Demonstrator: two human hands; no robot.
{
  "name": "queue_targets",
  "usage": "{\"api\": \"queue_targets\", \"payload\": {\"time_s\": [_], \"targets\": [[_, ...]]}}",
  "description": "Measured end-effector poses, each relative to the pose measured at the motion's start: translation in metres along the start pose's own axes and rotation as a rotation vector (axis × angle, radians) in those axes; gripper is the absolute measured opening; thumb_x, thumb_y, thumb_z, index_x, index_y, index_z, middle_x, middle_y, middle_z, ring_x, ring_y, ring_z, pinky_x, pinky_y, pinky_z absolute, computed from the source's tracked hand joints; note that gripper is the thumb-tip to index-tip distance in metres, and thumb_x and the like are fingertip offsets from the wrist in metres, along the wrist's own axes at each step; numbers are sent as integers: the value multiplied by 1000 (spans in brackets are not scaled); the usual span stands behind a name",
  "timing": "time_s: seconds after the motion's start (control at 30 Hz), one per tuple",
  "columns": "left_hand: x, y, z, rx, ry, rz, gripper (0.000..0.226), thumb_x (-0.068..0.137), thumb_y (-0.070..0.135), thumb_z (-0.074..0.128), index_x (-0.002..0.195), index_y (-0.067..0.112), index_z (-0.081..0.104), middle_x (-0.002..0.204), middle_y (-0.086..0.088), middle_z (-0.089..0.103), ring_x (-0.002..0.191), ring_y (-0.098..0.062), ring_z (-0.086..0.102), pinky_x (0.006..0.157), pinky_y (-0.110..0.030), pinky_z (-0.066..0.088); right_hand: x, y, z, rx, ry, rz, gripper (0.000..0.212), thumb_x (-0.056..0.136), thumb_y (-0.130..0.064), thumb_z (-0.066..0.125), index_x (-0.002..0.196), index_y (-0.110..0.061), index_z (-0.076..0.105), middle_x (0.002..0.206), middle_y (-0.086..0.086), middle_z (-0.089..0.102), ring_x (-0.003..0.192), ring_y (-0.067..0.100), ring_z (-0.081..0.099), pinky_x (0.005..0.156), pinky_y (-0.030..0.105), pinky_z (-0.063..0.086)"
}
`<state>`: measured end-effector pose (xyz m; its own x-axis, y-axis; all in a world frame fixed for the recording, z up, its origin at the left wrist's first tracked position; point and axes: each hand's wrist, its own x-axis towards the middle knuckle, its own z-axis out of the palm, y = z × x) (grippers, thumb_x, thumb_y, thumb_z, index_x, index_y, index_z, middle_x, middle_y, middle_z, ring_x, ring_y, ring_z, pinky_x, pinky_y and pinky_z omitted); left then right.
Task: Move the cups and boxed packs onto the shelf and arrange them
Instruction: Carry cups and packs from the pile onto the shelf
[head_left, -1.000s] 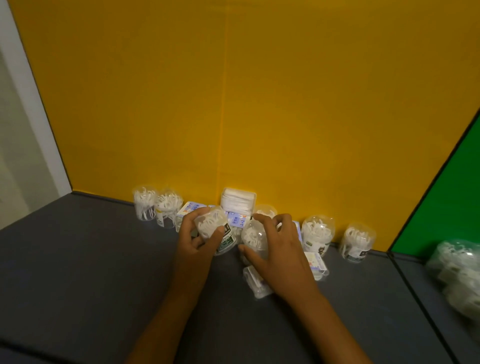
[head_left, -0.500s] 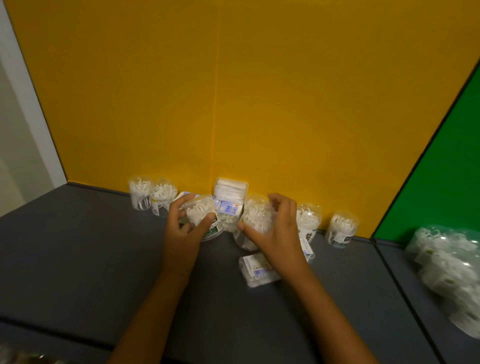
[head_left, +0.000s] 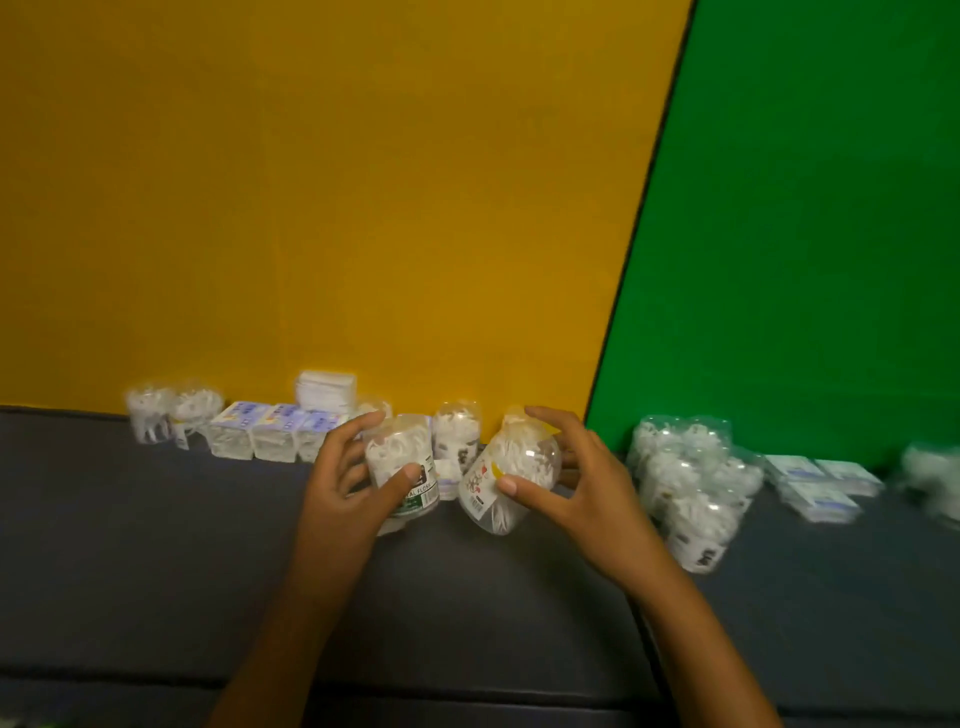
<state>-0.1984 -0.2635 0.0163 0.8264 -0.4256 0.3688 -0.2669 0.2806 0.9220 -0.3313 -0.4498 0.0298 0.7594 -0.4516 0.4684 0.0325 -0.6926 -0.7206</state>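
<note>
Fingers (head_left: 363, 431) of both hands have carried their cups (head_left: 400, 467) rightward

Left hand (head_left: 349, 480) and right hand (head_left: 582, 480) both curled, gripping

I see the left cup (head_left: 400, 470) as clear, glossy plastic with a paper label, white plastic picks packed inside; the right cup (head_left: 511, 470) is the same shiny clear plastic, catching small highlights, its paper label printed; the boxed packs (head_left: 275, 431) look like clear film over white contents with printed card tops; the shelf (head_left: 156, 545) reads matt dark grey, smooth, no sheen; the yellow wall (head_left: 337, 182) and green wall (head_left: 805, 234) are flat matt, perhaps felt or painted board, I cannot tell which.
</note>
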Motion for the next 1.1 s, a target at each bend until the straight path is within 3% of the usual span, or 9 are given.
{"api": "queue_targets", "payload": {"time_s": [0.1,0.27,0.33,0.43,0.6,0.77,0.83,1.0,1.1], "targets": [[-27,8,40,8,-47,-4,52,79,2,71,124,24,54,115,21,59,97,16,58,81,-11,51,-29,11,-42,9,-2,29,69,70,-59,76,130,-50,44,124,-11,55,111,6,58,92,38,54],[-67,13,94,-35,-118,-41,53,79,-2,70,124,20,54,108,14,68,98,3,64,74,-12,52,-70,25,-105,-41,49,47,68,72,-44,81,129,-48,44,124,-15,51,113,4,55,90,33,55],[-80,12,111,-31,-128,-51,53,79,-2,70,123,21,54,102,17,70,97,1,65,76,-15,54,-85,32,-126,-65,55,41,68,74,-35,82,131,-45,45,125,-13,53,112,3,55,88,23,54],[-97,11,136,-16,-158,-71,53,78,1,71,123,23,55,109,9,69,99,-5,66,84,-23,56,-105,44,-154,-109,57,57,68,75,-30,83,131,-42,46,128,-14,53,112,-4,51,84,6,44],[-110,12,172,-48,-202,-116,52,78,2,72,123,23,56,114,4,68,100,-11,68,86,-33,56,-126,65,-196,-248,63,113,72,73,-34,83,131,-46,43,127,-17,53,115,2,50,93,26,48],[-107,9,195,-67,-232,-124,52,78,1,72,123,22,56,114,2,68,101,-12,67,87,-35,56,-128,83,-223,-337,87,169,74,71,-23,84,131,-41,44,129,-14,51,121,11,48,102,39,45],[-100,7,200,-74,-234,-114,51,78,0,71,122,21,56,112,6,68,100,-11,68,87,-30,56,-123,89,-226,-347,92,190,75,70,-19,85,129,-42,44,129,-10,50,121,13,48,102,38,45],[-78,-1,207,-76,-266,-98,52,78,3,72,123,24,56,113,10,67,101,-7,66,80,-21,56,-104,105,-224,-384,43,248,75,71,-13,84,129,-43,46,129,-6,41,119,12,43,97,21,36],[-63,-7,212,-76,-264,-75,52,77,3,73,121,24,57,110,15,67,101,0,64,75,-14,54,-89,118,-221,-420,-5,287,74,73,-12,82,129,-46,46,125,-8,39,119,11,40,98,21,34]]}}
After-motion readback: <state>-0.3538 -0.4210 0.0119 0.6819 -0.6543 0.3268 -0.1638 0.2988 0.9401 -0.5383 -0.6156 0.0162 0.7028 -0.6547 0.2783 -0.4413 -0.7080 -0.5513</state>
